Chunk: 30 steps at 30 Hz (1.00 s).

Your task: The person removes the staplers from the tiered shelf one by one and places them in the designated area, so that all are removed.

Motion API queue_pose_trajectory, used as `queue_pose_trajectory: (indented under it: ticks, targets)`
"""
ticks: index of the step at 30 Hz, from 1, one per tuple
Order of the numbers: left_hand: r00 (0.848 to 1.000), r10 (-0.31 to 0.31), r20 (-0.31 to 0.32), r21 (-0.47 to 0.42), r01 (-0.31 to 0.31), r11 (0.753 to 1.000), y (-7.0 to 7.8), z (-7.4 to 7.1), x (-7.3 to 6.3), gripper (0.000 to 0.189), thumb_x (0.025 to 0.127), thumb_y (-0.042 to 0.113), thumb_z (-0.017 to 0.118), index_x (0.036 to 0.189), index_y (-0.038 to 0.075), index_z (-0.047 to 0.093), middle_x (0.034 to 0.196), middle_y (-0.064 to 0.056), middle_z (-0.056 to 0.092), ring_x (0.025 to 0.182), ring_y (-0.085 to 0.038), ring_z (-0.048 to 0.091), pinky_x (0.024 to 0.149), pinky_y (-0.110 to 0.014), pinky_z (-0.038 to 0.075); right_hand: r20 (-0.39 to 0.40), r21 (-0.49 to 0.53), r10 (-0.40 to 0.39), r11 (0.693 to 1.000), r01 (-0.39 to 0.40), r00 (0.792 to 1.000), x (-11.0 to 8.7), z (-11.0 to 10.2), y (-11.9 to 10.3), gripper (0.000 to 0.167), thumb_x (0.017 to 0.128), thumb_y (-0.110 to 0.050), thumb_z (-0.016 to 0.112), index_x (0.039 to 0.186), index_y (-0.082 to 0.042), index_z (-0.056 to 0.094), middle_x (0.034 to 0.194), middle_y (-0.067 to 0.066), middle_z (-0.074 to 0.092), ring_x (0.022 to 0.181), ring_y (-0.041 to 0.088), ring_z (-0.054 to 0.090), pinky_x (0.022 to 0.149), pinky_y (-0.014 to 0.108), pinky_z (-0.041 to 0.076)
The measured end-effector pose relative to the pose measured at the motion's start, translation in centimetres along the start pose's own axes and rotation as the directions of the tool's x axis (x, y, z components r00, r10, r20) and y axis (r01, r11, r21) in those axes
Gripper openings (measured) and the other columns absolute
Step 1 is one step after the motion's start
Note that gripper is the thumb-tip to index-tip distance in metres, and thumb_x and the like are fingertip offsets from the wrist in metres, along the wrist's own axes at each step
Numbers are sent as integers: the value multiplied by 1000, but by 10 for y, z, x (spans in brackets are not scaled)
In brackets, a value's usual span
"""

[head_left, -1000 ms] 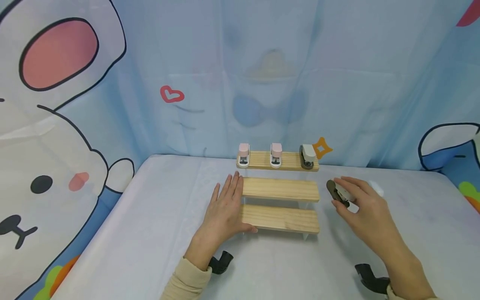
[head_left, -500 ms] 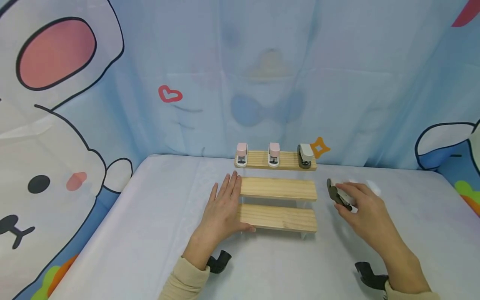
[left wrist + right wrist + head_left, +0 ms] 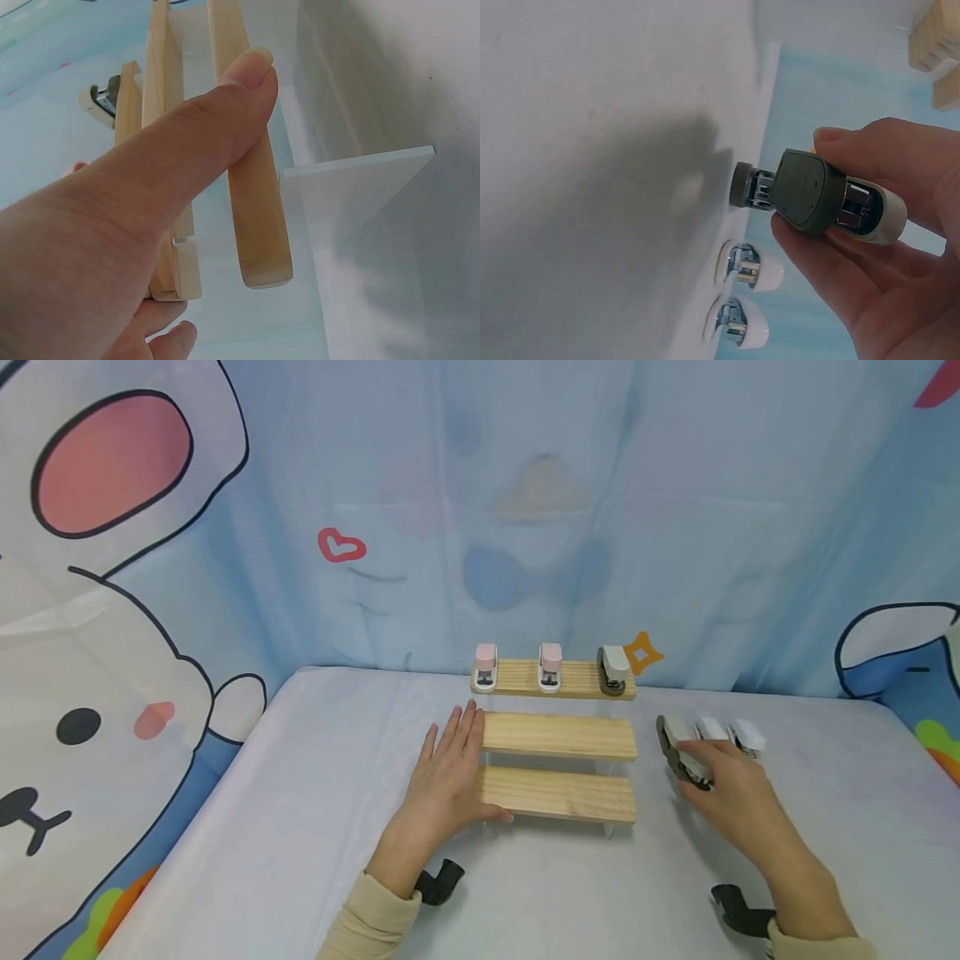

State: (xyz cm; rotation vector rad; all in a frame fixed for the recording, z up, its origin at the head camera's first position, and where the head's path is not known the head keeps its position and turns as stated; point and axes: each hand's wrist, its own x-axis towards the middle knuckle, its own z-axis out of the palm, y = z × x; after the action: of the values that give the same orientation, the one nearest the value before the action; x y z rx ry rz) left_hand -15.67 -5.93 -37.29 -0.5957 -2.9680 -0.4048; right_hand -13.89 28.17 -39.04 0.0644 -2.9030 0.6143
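Note:
In the head view my left hand (image 3: 446, 777) lies with straight fingers along the left end of a stepped wooden display stand (image 3: 558, 797). Its thumb (image 3: 225, 112) presses the front of the lowest board in the left wrist view. My right hand (image 3: 731, 789) pinches a dark green and cream stapler (image 3: 806, 191) between thumb and fingers, to the right of the stand. Just beyond it in the right wrist view is another dark-ended stapler (image 3: 742, 184), partly hidden. Two white staplers (image 3: 708, 727) (image 3: 747, 737) stand behind the right hand.
The back board bears two pink-and-white staplers (image 3: 485, 668) (image 3: 550, 668) and a dark green and cream stapler (image 3: 613, 671). Clear supports (image 3: 360, 180) carry the boards. A printed blue curtain (image 3: 420, 593) hangs behind the white-covered table (image 3: 300, 827).
My right hand has shifted slightly down and right with the stapler, uncovering the white staplers behind it. The left hand stays at the stand's end.

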Motion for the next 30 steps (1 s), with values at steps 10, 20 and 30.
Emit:
queue_pose_trajectory:
  ticks: [10,20,30]
  targets:
    - [1000,-1,-2,-2,1,1000,1,0,0,140,59,59,89,160,5,8,168,-11,8,156,-28,9,126,-52,12,52,4,52,999,-52,997,1,10,6,56,81,-1,75,133,7,54,134,40,45,121,59,45,89,67,47]
    - [1000,-8,6,-8,8,1000,1,0,0,140,59,58,89,160,5,8,168,-10,7,156,-27,9,126,-52,12,113,-18,55,998,-54,992,2,14,3,56,79,2,76,130,10,55,130,40,47,117,58,49,85,64,50]
    - [1000,-11,11,-15,11,1000,1,1,0,140,59,58,89,160,6,8,168,-9,6,156,-26,7,126,-51,11,111,-26,71,997,-68,991,3,17,3,57,78,3,77,130,9,55,130,40,47,113,55,53,85,62,51]
